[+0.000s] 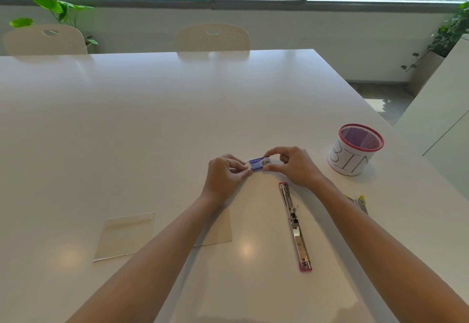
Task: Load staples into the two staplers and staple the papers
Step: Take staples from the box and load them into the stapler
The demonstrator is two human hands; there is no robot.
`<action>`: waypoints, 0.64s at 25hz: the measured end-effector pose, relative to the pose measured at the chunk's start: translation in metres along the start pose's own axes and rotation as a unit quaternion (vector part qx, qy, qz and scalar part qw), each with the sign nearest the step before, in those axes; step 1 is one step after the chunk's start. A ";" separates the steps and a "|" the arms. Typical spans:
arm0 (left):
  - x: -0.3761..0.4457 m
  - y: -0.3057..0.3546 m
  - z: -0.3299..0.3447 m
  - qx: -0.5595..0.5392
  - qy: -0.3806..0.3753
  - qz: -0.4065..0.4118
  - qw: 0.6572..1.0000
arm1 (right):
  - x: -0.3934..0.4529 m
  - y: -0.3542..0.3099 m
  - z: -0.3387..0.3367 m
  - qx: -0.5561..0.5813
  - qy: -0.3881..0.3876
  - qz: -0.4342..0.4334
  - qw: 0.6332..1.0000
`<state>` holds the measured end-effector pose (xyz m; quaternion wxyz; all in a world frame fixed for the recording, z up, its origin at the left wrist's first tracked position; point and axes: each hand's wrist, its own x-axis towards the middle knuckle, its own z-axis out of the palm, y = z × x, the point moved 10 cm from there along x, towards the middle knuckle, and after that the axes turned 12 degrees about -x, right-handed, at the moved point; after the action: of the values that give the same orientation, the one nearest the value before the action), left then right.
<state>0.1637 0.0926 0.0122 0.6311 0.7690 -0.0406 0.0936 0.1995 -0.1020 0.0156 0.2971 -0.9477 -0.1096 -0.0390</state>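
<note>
Both hands pinch the small blue staple box (pixel 258 164) above the table (pixel 127 132), mid-surface toward the right edge: left hand (pixel 225 174) clamps the sleeve end, right hand (pixel 291 165) nips the other end between thumb and forefinger, looks like sliding the tray out. Red stapler (pixel 294 226) lies folded open flat just nearer the front edge, rail exposed. Yellow stapler (pixel 359 202) mostly hidden behind the right forearm. Two papers (pixel 127 236) near the front-left. Risks: tray jerks free, strips scatter or snap; forearm sweeps the yellow one toward the right edge. Mesh bin (pixel 355 149) is clear.
</note>
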 end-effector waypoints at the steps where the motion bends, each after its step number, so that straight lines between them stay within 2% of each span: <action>1: 0.000 0.000 0.001 -0.004 -0.002 0.004 1.000 | 0.000 0.000 0.000 -0.004 -0.002 -0.002 1.000; 8: 0.003 -0.003 0.005 0.006 -0.008 0.003 1.000 | 0.006 -0.008 0.005 -0.062 -0.035 -0.045 0.996; 16: 0.006 -0.005 0.011 0.024 -0.028 0.027 0.999 | 0.010 0.005 0.005 -0.041 -0.045 -0.018 0.998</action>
<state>0.1716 0.0837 0.0061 0.6081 0.7849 -0.0771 0.0902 0.2103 -0.1012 0.0099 0.2520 -0.9578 -0.1384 -0.0064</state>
